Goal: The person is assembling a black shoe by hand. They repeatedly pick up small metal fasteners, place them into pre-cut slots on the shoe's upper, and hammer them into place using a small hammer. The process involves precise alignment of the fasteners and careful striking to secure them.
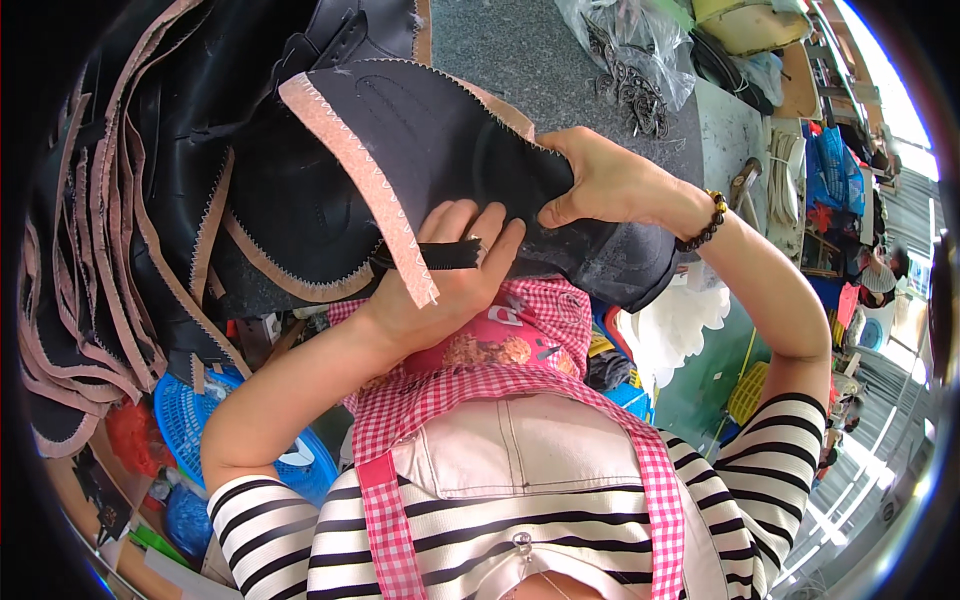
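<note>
Now, right fingers [557, 209] pinch curved black, tan-edged leathery panel [430, 130] | left fingers [504, 243] curl against it, grip unclear | keep stitched edge untwisted

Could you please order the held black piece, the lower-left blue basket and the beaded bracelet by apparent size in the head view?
1. Black piece
2. Blue basket, partly hidden
3. Beaded bracelet

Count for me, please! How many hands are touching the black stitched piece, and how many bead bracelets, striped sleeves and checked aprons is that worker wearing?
Hands on the black stitched piece: 2 (left hand, right hand)
Bead bracelet: 1
Striped sleeves: 2
Pink gingham apron: 1
Total: 6
</note>
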{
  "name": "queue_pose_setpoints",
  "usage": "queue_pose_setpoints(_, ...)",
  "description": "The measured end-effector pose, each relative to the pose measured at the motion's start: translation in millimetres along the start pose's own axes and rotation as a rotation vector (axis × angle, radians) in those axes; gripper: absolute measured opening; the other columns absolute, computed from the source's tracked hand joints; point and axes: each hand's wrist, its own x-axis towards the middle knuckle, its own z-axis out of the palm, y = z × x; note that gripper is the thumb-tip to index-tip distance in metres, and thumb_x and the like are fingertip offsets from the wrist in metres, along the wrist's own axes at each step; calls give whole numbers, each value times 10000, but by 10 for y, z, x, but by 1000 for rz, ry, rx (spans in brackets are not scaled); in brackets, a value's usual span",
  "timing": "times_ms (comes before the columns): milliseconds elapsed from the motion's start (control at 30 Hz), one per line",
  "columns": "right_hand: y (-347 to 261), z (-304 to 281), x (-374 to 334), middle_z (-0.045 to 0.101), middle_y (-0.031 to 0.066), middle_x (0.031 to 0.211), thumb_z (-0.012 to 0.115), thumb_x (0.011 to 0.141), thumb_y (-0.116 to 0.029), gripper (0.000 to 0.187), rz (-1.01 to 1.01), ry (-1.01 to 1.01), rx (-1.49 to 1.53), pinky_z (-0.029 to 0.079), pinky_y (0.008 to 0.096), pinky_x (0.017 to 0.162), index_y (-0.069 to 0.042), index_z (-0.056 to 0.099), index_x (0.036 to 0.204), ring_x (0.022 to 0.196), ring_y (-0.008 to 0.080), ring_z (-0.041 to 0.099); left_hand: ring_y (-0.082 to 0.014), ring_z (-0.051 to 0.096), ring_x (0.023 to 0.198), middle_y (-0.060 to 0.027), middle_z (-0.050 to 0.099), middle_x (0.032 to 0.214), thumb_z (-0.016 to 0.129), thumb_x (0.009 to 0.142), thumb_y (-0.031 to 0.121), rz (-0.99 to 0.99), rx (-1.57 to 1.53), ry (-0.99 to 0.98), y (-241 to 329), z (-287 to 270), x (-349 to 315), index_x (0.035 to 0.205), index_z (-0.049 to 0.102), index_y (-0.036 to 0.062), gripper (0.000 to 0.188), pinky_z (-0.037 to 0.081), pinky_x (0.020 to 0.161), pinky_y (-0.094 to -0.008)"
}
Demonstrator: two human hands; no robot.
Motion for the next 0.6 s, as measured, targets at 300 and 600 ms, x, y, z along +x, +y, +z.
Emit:
queue_pose_setpoints(300, 101, 39, 33, 677, 188, 843, 773, 641, -65, 494, -12, 20, 100, 508, 358, 776, 102, 624, 1081, 849, 254, 662, -321, 519, 1061, -155, 523, 1240, 606, 693, 92, 5, 17, -62, 10, -18, 4, 1213, 605, 28, 524, 506, 841, -373)
queue_pose_setpoints(600, -26, 234, -54, 643, 245, 767, 675, 620, -54, 296, -117, 295, -364, 519, 455, 729, 60, 579, 876, 816, 418, 651, -324, 529, 1035, -159, 533, 1209, 602, 692, 72, -1, -61, -29, 3, -25, 24, 1204, 601, 5, 517, 503, 841, -394)
